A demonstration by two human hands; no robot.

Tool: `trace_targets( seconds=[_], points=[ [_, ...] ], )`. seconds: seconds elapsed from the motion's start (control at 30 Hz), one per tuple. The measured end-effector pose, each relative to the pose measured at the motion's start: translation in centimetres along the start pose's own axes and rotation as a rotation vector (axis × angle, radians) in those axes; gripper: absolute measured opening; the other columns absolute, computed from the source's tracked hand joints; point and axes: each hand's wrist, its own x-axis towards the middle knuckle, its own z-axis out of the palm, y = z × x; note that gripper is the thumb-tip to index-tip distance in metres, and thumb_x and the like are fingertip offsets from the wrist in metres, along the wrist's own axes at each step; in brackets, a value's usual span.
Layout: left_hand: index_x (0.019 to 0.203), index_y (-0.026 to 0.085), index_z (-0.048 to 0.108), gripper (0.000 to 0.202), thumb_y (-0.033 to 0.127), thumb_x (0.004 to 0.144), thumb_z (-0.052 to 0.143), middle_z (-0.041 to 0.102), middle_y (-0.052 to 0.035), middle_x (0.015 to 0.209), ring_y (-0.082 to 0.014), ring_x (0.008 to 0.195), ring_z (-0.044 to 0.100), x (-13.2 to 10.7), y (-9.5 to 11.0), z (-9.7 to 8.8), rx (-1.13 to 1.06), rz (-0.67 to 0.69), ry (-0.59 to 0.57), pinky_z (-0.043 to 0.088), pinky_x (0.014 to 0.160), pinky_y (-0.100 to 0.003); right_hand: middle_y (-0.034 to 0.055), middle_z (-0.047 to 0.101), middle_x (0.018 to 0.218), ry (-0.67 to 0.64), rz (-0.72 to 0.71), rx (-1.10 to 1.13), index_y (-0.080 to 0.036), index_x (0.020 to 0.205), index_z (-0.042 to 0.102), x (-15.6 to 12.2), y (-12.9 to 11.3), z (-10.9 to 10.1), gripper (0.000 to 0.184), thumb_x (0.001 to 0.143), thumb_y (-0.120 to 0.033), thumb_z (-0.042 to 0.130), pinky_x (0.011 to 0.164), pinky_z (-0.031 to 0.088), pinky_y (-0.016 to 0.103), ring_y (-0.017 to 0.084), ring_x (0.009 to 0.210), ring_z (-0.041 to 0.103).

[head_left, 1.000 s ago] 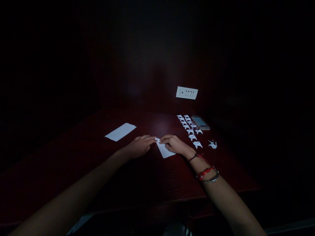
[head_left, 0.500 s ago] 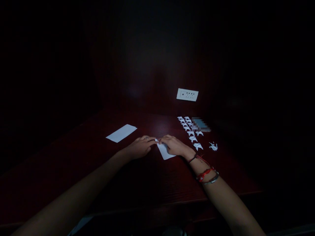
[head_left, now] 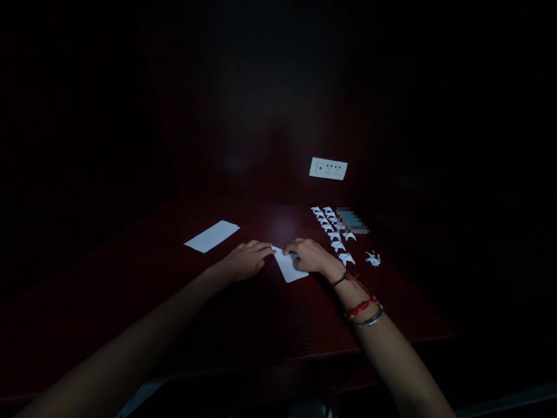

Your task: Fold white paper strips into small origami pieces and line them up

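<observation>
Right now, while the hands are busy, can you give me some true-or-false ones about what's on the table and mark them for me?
1. The left hand and the right hand are both at the same white paper. True.
2. The folded paper pieces lie to the left of both hands. False: they lie to the right.
3. A white socket plate shows beyond the folded paper pieces. True.
4. The right arm has nothing on it. False: it wears a red bracelet, among others.
5. Another white sheet lies apart from the left hand. True.
</observation>
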Motion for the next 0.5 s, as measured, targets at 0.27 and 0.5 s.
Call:
trace_targets(
  seconds=[0.27,0.5],
  points=[
    [0.113,0.028,0.037,0.041,0.015,0.075,0.032,0.037,-0.0003,0.122,-0.021,0.105,0.034,-0.3,0.6,-0.4,0.028,-0.021,-0.007,0.031,0.081,-0.036,0.0028,0.062,0.072,-0.127,0.143,-0.102,-0.024,0.081,0.062,-0.7,-0.5,-1.4,0.032,0.058,-0.007,0.046,0.052,0.034,0.023,0.016,0.063,0.055],
    [0.105,0.023,0.044,0.03,0.018,0.078,0.034,0.044,-0.0049,0.11,-0.0212,0.096,0.04,0.0,1.1,-0.2,0.104,0.001,0.09,0.031,0.078,-0.034,0.0071,0.06,0.081,0.09,0.147,-0.117,-0.017,0.087,0.059,-0.2,-0.4,-0.8,0.025,0.066,-0.009,0.046,0.072,0.035,0.027,0.016,0.078,0.053]
  ],
)
